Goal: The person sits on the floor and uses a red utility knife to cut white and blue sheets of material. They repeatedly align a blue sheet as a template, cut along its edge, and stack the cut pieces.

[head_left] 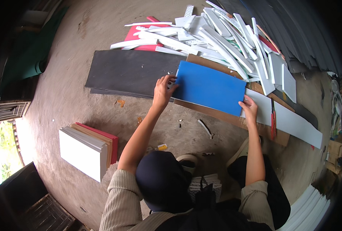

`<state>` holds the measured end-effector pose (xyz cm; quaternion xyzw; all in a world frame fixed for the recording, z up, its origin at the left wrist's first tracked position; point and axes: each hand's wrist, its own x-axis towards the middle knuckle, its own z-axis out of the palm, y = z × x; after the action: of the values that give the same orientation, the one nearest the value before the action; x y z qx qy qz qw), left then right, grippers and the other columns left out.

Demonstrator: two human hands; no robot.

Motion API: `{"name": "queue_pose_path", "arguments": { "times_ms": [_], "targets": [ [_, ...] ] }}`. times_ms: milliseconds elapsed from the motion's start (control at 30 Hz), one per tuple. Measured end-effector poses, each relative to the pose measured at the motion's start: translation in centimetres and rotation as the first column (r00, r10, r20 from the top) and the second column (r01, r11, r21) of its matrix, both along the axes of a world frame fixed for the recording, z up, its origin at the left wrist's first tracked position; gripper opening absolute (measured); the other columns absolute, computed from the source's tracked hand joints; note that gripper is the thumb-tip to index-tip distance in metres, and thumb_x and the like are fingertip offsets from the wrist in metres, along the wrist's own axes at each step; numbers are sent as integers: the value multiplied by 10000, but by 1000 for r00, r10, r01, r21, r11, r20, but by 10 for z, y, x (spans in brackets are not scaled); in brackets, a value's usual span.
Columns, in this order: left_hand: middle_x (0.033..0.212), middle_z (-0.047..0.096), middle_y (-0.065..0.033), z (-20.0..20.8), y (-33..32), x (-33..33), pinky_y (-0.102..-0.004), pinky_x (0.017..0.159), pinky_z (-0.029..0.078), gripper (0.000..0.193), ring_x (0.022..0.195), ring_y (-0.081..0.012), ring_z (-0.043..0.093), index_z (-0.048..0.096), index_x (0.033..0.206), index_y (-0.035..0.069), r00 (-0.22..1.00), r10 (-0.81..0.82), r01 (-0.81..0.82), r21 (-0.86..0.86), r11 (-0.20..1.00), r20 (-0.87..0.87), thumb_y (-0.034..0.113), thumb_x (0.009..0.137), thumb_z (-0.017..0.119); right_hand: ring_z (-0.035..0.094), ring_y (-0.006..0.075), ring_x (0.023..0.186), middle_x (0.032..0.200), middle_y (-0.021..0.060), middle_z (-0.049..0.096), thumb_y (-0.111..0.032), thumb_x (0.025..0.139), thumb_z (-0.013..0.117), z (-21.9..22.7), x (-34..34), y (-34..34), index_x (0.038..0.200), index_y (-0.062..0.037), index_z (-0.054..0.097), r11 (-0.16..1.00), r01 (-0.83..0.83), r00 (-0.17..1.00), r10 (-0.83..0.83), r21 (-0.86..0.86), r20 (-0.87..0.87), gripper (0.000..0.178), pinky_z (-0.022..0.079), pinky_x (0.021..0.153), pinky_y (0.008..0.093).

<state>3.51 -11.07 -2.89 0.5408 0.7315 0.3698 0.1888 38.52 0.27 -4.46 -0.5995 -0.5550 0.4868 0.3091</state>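
Observation:
A blue rectangular board [211, 88] lies tilted on a brown cardboard sheet [217, 113] on the concrete floor. My left hand [162, 91] grips the board's left short edge, fingers over the top. My right hand [250, 108] holds its lower right corner, where the board overlaps a long white board [294, 121]. A red-handled cutter [273, 120] lies on that white board, just right of my right hand.
A large black sheet [128, 71] lies left of the blue board. Behind it is a heap of white offcut strips [217, 34] over a red board [140, 36]. A stack of white, brown and red boards [88, 148] sits at my left. More white boards [309, 208] lie at lower right.

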Motion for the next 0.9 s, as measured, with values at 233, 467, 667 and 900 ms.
{"name": "queue_pose_path", "arguments": {
  "times_ms": [233,467,667,900],
  "targets": [
    [1145,498,-94,10,-25,7,-377,859,445,556,1001,-270,507,543,1106,104,956,-200,223,84,971,-214,142,588,743,585,137,743,848,95,619,-39,661,688,-2,2,4,1088,-21,559,999,-38,999,38,-16,5,447,460,682,246],
    [1117,523,-79,14,-20,11,-373,831,458,550,968,-263,525,575,1063,99,936,-220,255,96,962,-274,125,546,759,588,149,751,850,99,624,-43,646,698,-8,4,5,1083,-21,566,1000,7,1000,-7,-11,-25,457,463,673,253],
    [1109,539,-73,15,-21,11,-360,820,467,552,956,-252,544,593,1050,126,939,-201,229,71,971,-280,124,529,772,608,164,736,840,96,642,-84,645,697,-4,-9,2,1075,-86,594,996,86,993,-85,-3,86,442,473,671,283],
    [1109,545,-73,15,-18,13,-341,782,496,508,918,-220,574,613,1040,136,945,-198,221,61,973,-261,96,556,761,616,161,711,789,72,653,-90,640,693,-5,-11,7,1070,-100,600,989,138,986,-132,-51,104,439,470,650,286]
  ]
}}
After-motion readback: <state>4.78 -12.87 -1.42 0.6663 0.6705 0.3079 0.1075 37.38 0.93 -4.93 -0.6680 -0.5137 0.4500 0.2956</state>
